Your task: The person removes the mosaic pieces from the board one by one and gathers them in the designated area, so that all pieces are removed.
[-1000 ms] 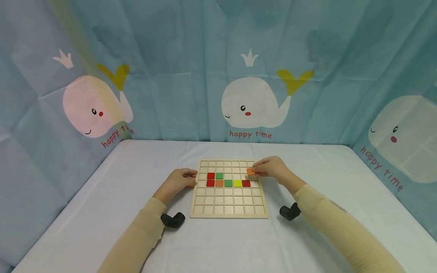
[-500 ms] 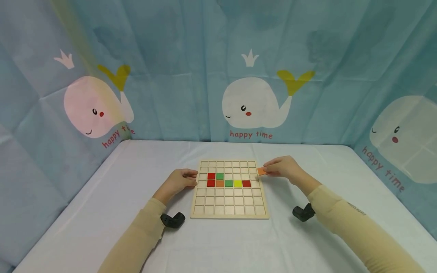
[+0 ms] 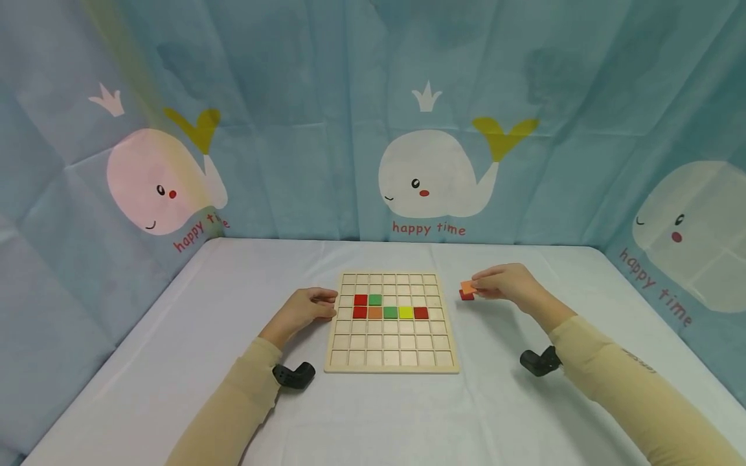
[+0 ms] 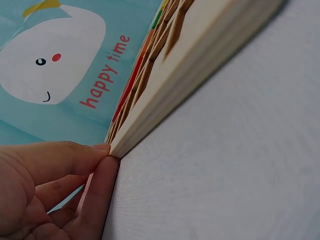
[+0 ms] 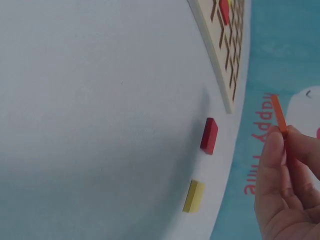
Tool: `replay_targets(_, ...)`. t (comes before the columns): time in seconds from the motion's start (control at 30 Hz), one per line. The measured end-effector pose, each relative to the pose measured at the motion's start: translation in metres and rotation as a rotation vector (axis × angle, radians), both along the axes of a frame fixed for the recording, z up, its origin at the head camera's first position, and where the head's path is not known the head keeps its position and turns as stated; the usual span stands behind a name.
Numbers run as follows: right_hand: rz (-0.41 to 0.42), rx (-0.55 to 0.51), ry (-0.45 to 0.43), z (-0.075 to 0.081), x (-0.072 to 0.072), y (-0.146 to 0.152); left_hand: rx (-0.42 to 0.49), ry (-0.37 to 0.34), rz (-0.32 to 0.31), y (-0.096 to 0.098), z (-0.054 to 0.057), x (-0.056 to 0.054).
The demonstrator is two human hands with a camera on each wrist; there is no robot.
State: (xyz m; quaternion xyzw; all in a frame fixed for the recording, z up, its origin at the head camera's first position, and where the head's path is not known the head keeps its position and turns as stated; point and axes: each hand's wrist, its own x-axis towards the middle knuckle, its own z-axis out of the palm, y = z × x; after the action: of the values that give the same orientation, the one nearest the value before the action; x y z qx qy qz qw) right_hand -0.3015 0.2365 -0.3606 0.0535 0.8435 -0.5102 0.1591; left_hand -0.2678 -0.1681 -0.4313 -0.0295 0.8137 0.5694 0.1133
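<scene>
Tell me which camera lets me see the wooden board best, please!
The head view: it shows the whole wooden board from above, with its colored tiles. The left wrist view shows it steeply slanted, cut off at the top. The right wrist view shows only a part, near the top.

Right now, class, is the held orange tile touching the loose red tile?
Apart: the right wrist view shows cloth and backdrop between orange tile and loose red tile.

The light is soft, dimmer in the wrist views. The right one bows the blurrily shadowed desk [image 5: 110,75].
</scene>
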Motion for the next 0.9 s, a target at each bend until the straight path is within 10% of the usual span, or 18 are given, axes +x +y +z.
replay_targets(0.9, -0.069, -0.061, -0.074, 0.000, -0.002, 0.048, -0.019, -0.014, 0.012, 0.001, 0.000, -0.001)
